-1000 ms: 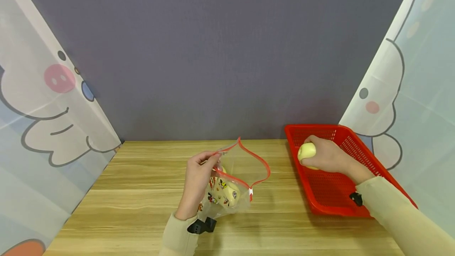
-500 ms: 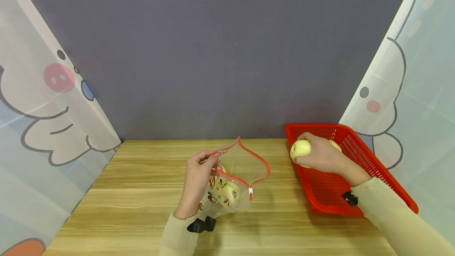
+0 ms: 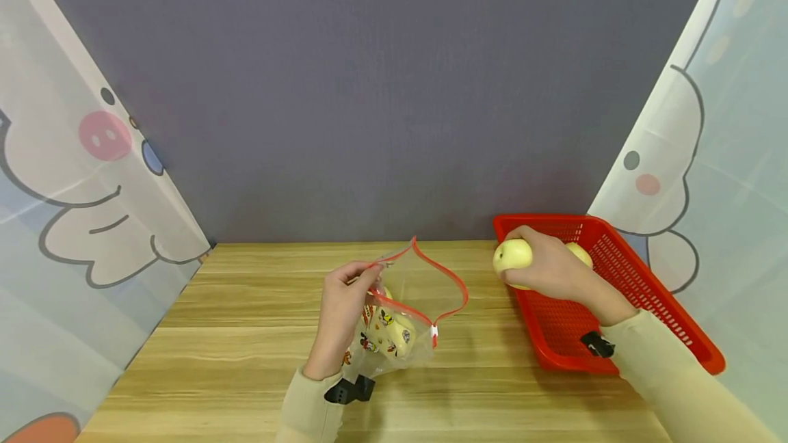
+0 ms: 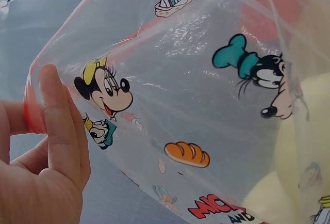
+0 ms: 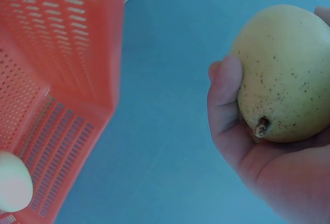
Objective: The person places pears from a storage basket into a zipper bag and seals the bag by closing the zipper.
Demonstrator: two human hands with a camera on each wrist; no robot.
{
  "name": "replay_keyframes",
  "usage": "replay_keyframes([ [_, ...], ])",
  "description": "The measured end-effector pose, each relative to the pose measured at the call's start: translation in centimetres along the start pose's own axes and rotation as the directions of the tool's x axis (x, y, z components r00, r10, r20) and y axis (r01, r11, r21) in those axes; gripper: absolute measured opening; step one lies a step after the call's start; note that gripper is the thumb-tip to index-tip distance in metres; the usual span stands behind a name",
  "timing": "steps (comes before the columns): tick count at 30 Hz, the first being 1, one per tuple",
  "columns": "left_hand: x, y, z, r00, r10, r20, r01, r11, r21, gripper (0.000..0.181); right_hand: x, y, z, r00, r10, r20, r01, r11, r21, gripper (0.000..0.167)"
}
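Note:
My left hand pinches the red-edged mouth of a clear zip bag printed with cartoon figures. The bag's mouth gapes towards the right, and pale yellow fruit shows through its plastic in the left wrist view. A white slider sits at the near end of the red zip. My right hand grips a pale yellow pear over the left rim of a red plastic basket. In the right wrist view the pear's speckled skin and short stem are plain.
Another pale yellow fruit lies in the basket, partly behind my right hand. The basket stands at the right of a wooden table. A grey panel rises behind the table, with cartoon-printed sheets at both sides.
My right hand has moved left with the pear, from inside the basket to its left rim, baring the other fruit behind it. My left hand and the bag stay put.

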State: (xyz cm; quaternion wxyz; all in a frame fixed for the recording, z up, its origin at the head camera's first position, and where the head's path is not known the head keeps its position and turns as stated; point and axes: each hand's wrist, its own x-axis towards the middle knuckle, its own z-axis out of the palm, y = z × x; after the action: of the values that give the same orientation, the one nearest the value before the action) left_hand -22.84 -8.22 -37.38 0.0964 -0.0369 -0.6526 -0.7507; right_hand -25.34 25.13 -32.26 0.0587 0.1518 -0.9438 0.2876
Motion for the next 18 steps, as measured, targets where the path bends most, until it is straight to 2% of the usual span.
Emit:
replay_keyframes([
  [18,0.0,-0.1,0.1,1.000,0.002,-0.004,-0.002,1.000,-0.002,0.012,-0.4,-1.7,0.8,0.999,-0.035,0.002,0.035,0.996,0.087,0.045],
])
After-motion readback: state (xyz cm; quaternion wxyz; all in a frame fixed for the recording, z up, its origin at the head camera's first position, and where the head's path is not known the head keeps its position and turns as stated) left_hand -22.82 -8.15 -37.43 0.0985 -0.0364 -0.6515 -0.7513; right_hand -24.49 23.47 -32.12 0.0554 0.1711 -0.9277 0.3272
